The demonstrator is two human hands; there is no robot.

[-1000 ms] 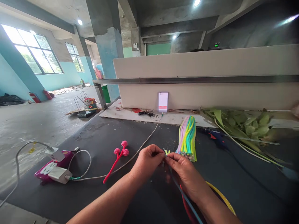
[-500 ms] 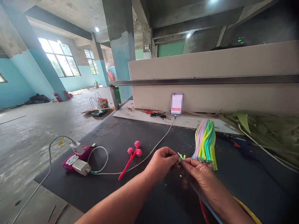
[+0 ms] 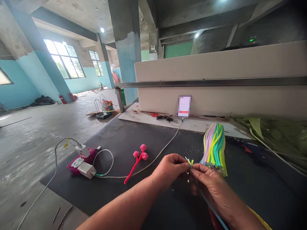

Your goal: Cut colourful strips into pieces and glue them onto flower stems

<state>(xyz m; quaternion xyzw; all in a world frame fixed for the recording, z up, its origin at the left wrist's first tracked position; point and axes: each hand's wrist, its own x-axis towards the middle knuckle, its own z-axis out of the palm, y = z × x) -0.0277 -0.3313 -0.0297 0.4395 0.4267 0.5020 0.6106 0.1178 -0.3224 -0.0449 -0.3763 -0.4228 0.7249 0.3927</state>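
Note:
My left hand [image 3: 171,166] is closed, thumb and forefinger pinched at a tuft of small yellow-green strips [image 3: 190,162]. A thin pointed tip [image 3: 186,158] sticks up beside these strips; what it belongs to is hidden. My right hand [image 3: 208,177] is closed too, its fingertips meeting the left ones at the same tuft. A long thin blue strip [image 3: 211,209] runs from under the right fingers down to the bottom edge. Behind the right hand lies a bundle of fuzzy pastel stems [image 3: 215,145] in lilac, yellow and turquoise. Tiny yellowish scraps lie below the fingertips.
Left of my hands lies a pink fuzzy-stem flower sprig [image 3: 135,163]. A magenta power strip [image 3: 74,164] with white plugs feeds a cable [image 3: 165,147] to a phone [image 3: 184,106] leaning at the back. Dark tools [image 3: 168,118] lie near a white board [image 3: 129,115]; green foliage is at right.
The view has shifted slightly, moving everything a little to the right in the picture. Both hands stay pinched together, and the yellow-green tuft now shows more clearly above the fingertips.

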